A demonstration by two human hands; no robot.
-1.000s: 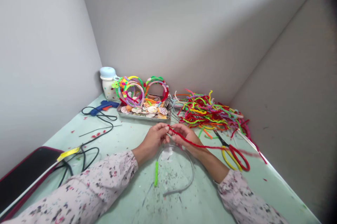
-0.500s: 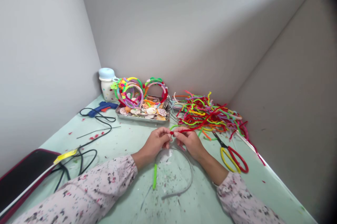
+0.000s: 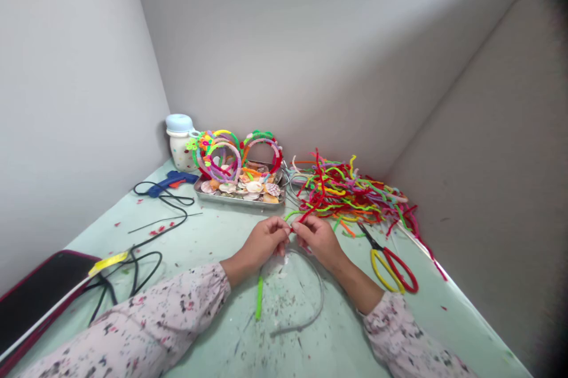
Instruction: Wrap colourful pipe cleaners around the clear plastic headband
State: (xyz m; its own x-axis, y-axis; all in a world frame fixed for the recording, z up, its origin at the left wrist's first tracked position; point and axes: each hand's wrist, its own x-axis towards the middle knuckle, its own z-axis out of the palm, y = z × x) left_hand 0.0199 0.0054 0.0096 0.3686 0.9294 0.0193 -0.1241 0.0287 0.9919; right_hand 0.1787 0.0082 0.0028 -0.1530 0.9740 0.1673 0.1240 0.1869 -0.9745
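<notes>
Both of my hands meet over the middle of the table, fingertips pinched close together. A red pipe cleaner (image 3: pixel 309 211) runs between them, its long end pointing up from the right fingers toward the pile behind. My left hand (image 3: pixel 268 240) is closed on its short end. Thumb and forefinger of my right hand (image 3: pixel 317 239) pinch it beside the left fingertips. Below my hands is a thin grey headband (image 3: pixel 320 295), its top partly hidden by my fingers. Bright green fuzzy wrap (image 3: pixel 259 298) covers its left end.
Behind stand a metal tray (image 3: pixel 239 203) of shells with colourful wrapped headbands (image 3: pixel 230 180), a lidded cup (image 3: pixel 181 144) and a blue glue gun (image 3: pixel 173 181). To the right lie a pipe cleaner pile (image 3: pixel 355 191) and scissors (image 3: pixel 390 265). Black cords (image 3: pixel 153 240) and a dark pad (image 3: pixel 48 283) are left.
The red pipe cleaner's free end has swung from pointing far right to pointing more upright. My fingers have shifted slightly at the pinch; the headband stays in place.
</notes>
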